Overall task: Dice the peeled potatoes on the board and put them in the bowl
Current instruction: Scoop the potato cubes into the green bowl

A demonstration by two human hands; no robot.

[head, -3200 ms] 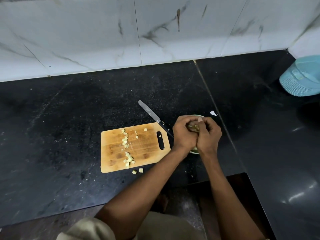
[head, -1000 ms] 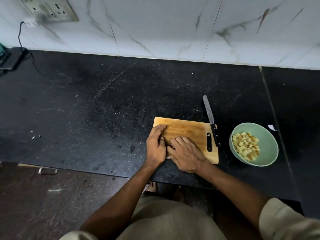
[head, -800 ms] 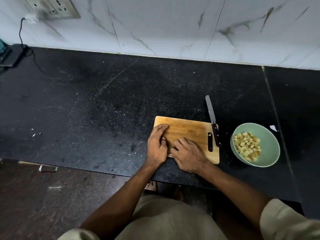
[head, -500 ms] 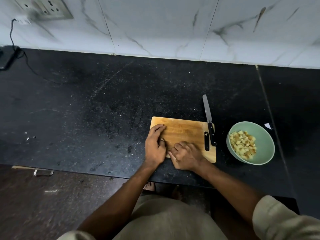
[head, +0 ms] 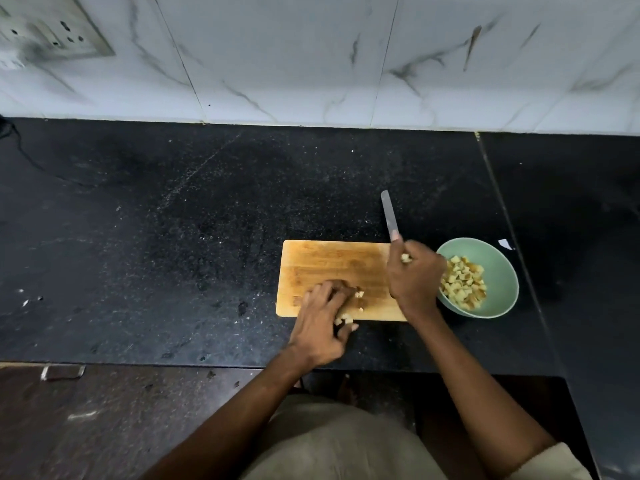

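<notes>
Black speckled stone makes up the table (head: 173,237), and a pale wooden cutting board (head: 332,265) lies flat on it near the front edge. Just to the right of the board stands a light green bowl (head: 498,265) holding a heap of potato cubes (head: 464,284).

The right hand (head: 414,275) is raised over the board's right end, its fingers curled round a few cubes; one cube (head: 406,258) shows between the fingers near the thumb. The hand overlaps the bowl's left rim as seen from the head camera. Behind it a knife (head: 389,216) lies with its blade pointing away across the table; the hand covers its handle, so whether they touch cannot be told.

The left hand (head: 323,323) rests at the board's front edge, fingers bent and gathered over a small cluster of loose cubes (head: 358,297); a couple more cubes (head: 344,320) show at the fingertips, right at the board's edge.

White marble-look tiles (head: 311,57) cover the wall behind, with a switch plate (head: 52,32) at the upper left.
</notes>
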